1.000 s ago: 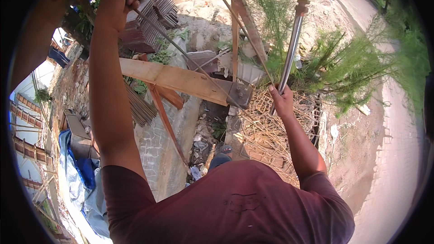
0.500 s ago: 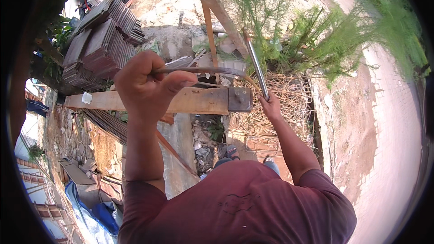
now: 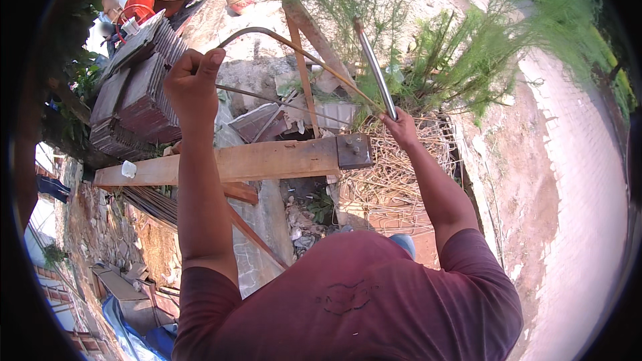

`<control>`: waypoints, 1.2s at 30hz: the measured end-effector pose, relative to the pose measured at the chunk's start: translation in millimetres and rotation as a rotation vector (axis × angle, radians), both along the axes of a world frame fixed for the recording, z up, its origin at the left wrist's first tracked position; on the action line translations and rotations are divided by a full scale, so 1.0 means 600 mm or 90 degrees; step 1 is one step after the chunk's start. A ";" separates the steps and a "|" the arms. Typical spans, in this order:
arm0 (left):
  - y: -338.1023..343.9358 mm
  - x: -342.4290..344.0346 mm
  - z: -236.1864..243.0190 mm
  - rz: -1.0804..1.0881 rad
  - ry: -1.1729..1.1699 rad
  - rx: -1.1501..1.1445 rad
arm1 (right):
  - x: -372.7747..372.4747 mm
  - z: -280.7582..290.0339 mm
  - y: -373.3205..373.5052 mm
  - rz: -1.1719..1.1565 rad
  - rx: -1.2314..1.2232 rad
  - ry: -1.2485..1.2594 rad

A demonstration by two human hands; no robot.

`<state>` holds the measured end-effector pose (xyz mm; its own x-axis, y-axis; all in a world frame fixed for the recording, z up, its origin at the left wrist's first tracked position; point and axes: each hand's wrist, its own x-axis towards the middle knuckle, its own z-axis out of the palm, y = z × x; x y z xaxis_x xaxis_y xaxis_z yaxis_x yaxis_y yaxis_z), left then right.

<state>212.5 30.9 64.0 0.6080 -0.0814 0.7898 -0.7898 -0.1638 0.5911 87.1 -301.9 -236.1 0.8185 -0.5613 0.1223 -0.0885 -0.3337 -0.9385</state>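
Observation:
My left hand (image 3: pixel 191 87) is closed around a bent metal rod (image 3: pixel 321 63), held up above and beyond the wooden beam. From my fist the rod arches up and slopes down to the right. A thinner straight length (image 3: pixel 281 103) runs from beside the same fist toward the right; whether it belongs to the same rod I cannot tell. My right hand (image 3: pixel 401 130) grips the lower end of a silver metal pipe (image 3: pixel 378 70), its rusty tip pointing away. The rod's right end reaches my right fingers. A dark metal plate with pins (image 3: pixel 354 150) caps the wooden beam (image 3: pixel 267 160).
Many bent thin rods (image 3: pixel 384 187) lie heaped below the plate. Stacked ridged tiles (image 3: pixel 130 103) stand at the left, with a red bucket (image 3: pixel 139 5) behind. A slanting wooden post (image 3: pixel 304 20) and feathery green plants (image 3: pixel 441 53) rise ahead. Paving (image 3: pixel 582 180) runs along the right.
My left hand has risen and moved slightly left, lifting the bent rod away from the beam. The rod's arch now shows higher up. My right hand still holds the pipe, its position little changed.

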 end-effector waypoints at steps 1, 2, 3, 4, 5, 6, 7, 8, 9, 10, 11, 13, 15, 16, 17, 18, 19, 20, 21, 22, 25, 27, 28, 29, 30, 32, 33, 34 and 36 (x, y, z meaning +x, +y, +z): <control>0.008 0.027 0.013 0.059 0.016 -0.042 | 0.013 0.019 -0.012 0.005 0.031 -0.028; 0.022 0.047 0.037 0.078 0.083 -0.088 | 0.022 0.037 -0.022 0.011 0.060 -0.057; 0.031 0.072 0.052 0.090 0.158 -0.136 | 0.017 0.045 -0.044 0.008 0.048 -0.057; 0.059 0.102 0.056 0.115 0.206 -0.151 | 0.010 0.053 -0.063 0.019 0.038 -0.057; 0.096 0.140 0.051 0.145 0.257 -0.167 | 0.004 0.060 -0.079 0.034 0.028 -0.054; 0.133 0.173 0.040 0.178 0.307 -0.180 | 0.000 0.068 -0.085 0.042 0.025 -0.085; 0.174 0.200 0.008 0.190 0.382 -0.163 | -0.011 0.085 -0.078 0.068 0.050 -0.079; 0.211 0.221 -0.044 0.201 0.462 -0.146 | -0.030 0.110 -0.069 0.092 0.077 -0.067; 0.244 0.228 -0.095 0.185 0.531 -0.158 | -0.046 0.127 -0.063 0.116 0.105 -0.057; 0.268 0.225 -0.154 0.164 0.604 -0.169 | -0.059 0.130 -0.062 0.128 0.081 -0.015; 0.275 0.213 -0.216 0.144 0.663 -0.182 | -0.077 0.128 -0.065 0.131 0.056 0.032; 0.297 0.183 -0.338 0.143 0.772 -0.201 | -0.108 0.108 -0.067 0.136 0.003 0.124; 0.316 0.153 -0.438 0.164 0.859 -0.216 | -0.123 0.077 -0.069 0.146 -0.056 0.209; 0.313 0.135 -0.474 0.166 0.899 -0.225 | -0.128 0.053 -0.072 0.135 -0.065 0.261; 0.311 0.120 -0.502 0.178 0.907 -0.221 | -0.130 0.042 -0.068 0.133 -0.103 0.289; 0.308 0.107 -0.523 0.190 0.912 -0.217 | -0.130 0.026 -0.066 0.122 -0.148 0.282; 0.305 0.093 -0.538 0.205 0.917 -0.216 | -0.128 0.013 -0.064 0.116 -0.195 0.274; 0.300 0.088 -0.552 0.226 0.907 -0.214 | -0.127 0.003 -0.068 0.120 -0.201 0.287; 0.296 0.088 -0.557 0.252 0.893 -0.214 | -0.120 -0.004 -0.068 0.129 -0.205 0.297; 0.297 0.087 -0.561 0.282 0.877 -0.217 | -0.109 -0.006 -0.064 0.142 -0.210 0.304; 0.284 0.080 -0.556 0.304 0.789 -0.043 | -0.119 -0.016 -0.058 0.123 -0.250 0.238; 0.291 0.078 -0.555 0.372 0.706 0.132 | -0.122 0.002 -0.042 0.114 -0.261 0.314; 0.313 0.080 -0.573 0.415 0.659 0.219 | -0.117 0.011 -0.026 0.114 -0.220 0.319; 0.309 0.077 -0.564 0.431 0.605 0.279 | -0.119 0.021 -0.015 0.100 -0.179 0.328; 0.294 0.072 -0.541 0.437 0.551 0.341 | -0.122 0.031 -0.005 0.082 -0.139 0.336; 0.284 0.066 -0.507 0.440 0.484 0.405 | -0.115 -0.006 -0.023 0.119 -0.191 0.319; 0.286 0.065 -0.498 0.441 0.475 0.407 | -0.105 0.004 0.001 0.118 -0.207 0.302; 0.291 0.067 -0.495 0.439 0.466 0.409 | -0.096 0.008 0.017 0.114 -0.222 0.287; 0.305 0.086 -0.502 0.464 0.437 0.453 | -0.062 -0.019 0.022 0.181 -0.325 0.275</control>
